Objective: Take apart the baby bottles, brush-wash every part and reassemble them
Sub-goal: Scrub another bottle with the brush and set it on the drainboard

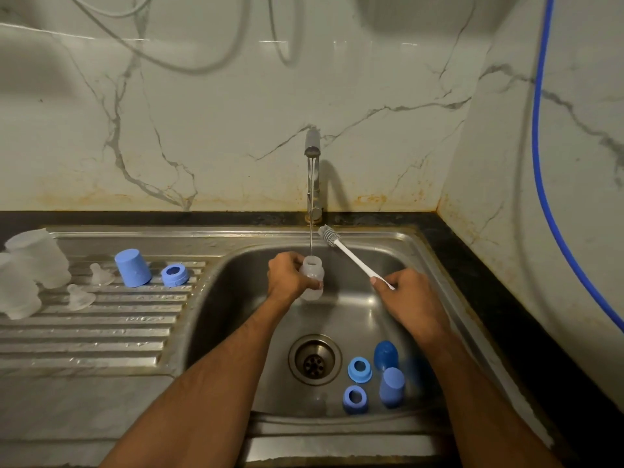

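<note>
My left hand (288, 276) grips a clear bottle body (312, 270) upright over the sink, its mouth under the thin water stream from the tap (312, 146). My right hand (407, 290) holds the white handle of a bottle brush (351, 256), whose bristle head points up and left beside the stream, outside the bottle. In the basin lie two blue collar rings (359, 369) (354, 398) and two blue caps (386, 354) (391, 386). On the drainboard stand a blue cap (132, 267), a blue ring (174, 274), two clear teats (100, 275) (80, 297) and clear bottle bodies (37, 256).
The steel sink (422, 251) has a round drain (314, 359) at its middle. The ribbed drainboard (101, 332) lies to the left. A marble wall stands behind and to the right, with a blue hose (540, 163) hanging along it. A dark counter edge runs on the right.
</note>
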